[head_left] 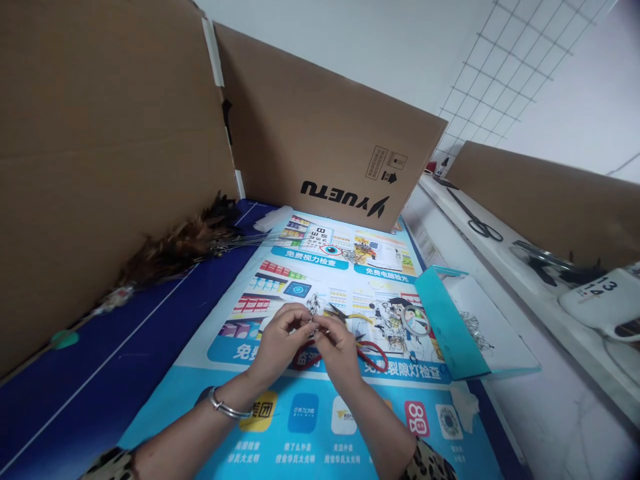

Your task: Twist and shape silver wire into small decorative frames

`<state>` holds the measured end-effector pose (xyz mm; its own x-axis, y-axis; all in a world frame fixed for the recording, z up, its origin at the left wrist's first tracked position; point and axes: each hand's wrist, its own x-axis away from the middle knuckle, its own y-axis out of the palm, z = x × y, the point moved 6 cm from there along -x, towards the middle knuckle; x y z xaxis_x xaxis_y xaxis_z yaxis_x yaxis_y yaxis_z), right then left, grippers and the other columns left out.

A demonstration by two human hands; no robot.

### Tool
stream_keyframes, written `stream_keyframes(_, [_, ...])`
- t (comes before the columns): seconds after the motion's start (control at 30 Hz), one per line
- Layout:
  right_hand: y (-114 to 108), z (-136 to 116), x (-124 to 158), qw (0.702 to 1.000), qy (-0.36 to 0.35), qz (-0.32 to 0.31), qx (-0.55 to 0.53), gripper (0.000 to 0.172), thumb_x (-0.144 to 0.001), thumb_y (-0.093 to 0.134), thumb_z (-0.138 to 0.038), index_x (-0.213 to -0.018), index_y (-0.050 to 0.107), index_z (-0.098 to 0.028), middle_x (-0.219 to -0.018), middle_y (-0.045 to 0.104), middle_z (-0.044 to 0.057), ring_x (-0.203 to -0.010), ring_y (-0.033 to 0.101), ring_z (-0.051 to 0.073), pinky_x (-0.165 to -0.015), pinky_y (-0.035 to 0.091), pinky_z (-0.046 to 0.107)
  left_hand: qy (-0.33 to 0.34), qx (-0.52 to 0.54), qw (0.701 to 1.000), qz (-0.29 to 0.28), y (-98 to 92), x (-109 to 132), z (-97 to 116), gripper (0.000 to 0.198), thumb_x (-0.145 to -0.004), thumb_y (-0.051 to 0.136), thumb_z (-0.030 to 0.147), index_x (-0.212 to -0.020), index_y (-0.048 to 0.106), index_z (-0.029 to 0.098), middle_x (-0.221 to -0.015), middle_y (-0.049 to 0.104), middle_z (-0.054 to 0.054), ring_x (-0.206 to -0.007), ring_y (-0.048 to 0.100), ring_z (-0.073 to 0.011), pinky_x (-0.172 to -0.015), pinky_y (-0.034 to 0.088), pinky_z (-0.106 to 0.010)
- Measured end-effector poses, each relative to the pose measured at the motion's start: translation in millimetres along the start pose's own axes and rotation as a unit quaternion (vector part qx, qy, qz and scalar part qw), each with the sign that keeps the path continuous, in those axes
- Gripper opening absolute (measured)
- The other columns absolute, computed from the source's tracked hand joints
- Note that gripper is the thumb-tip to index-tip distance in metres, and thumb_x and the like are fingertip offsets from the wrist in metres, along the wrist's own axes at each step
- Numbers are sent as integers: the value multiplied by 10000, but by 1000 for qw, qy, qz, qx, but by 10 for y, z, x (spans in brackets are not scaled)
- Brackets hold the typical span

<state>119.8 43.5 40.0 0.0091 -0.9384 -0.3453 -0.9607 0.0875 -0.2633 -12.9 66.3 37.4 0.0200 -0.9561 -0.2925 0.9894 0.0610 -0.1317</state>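
My left hand (pixel 278 345) and my right hand (pixel 341 350) meet over a printed poster mat (pixel 310 413). Both pinch a tiny silvery metal piece (pixel 314 325) between their fingertips. A silver bangle (pixel 227 407) circles my left wrist. Just beyond my right hand lie small pliers with yellow handles (pixel 350 315). A red cord loop (pixel 373 353) lies on the mat under and to the right of my hands. More small metal bits (pixel 395 333) are scattered to the right.
Cardboard walls (pixel 320 133) stand at the left and back. A bundle of brown feathers (pixel 185 243) lies at the left. A teal-edged white box lid (pixel 465 327) holds metal findings. Scissors (pixel 477 220) rest on the white ledge at the right, near a white mug (pixel 603 300).
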Motion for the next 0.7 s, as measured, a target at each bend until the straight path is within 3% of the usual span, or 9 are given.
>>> stream_keyframes(0.1, [10, -4, -1, 1000, 12, -5, -15, 263, -781, 532, -160, -1007, 648, -224, -1002, 634, 54, -905, 589, 177, -781, 490, 304, 11, -6, 1000, -14, -7, -29, 22, 71, -726, 586, 251, -680, 587, 196, -808, 574, -29, -789, 539, -176, -729, 426, -270])
stream_keyframes(0.3, [-19, -14, -7, 999, -22, -14, 47, 238, -774, 510, -147, -959, 642, -215, -936, 634, 42, -873, 588, 157, -750, 489, 270, 26, -69, 991, -108, -15, -107, -80, 97, -766, 548, 284, -731, 599, 209, -862, 591, -37, -841, 553, -190, -779, 425, -295])
stream_keyframes(0.47, [-58, -53, -5, 976, -106, -17, 190, 247, -793, 472, -152, -986, 613, -213, -938, 636, 44, -934, 562, 162, -836, 457, 303, 127, -152, 966, -165, -11, -181, -149, 120, -783, 538, 315, -806, 617, 228, -893, 598, -58, -907, 548, -227, -805, 427, -332])
stream_keyframes(0.57, [13, -87, 30, 946, -166, -48, 275, 260, -803, 465, -149, -1025, 590, -204, -960, 637, 44, -928, 556, 160, -879, 425, 318, 174, -185, 956, -150, -20, -186, -169, 134, -802, 507, 313, -836, 608, 232, -901, 597, -54, -913, 551, -226, -810, 438, -344])
stream_keyframes(0.7, [31, -50, 6, 910, -193, -83, 358, 234, -826, 472, -192, -1023, 597, -204, -926, 641, 51, -913, 550, 174, -896, 396, 324, 172, -243, 953, -56, -146, -213, -149, 140, -827, 478, 325, -860, 584, 241, -922, 586, -11, -947, 538, -195, -883, 418, -353])
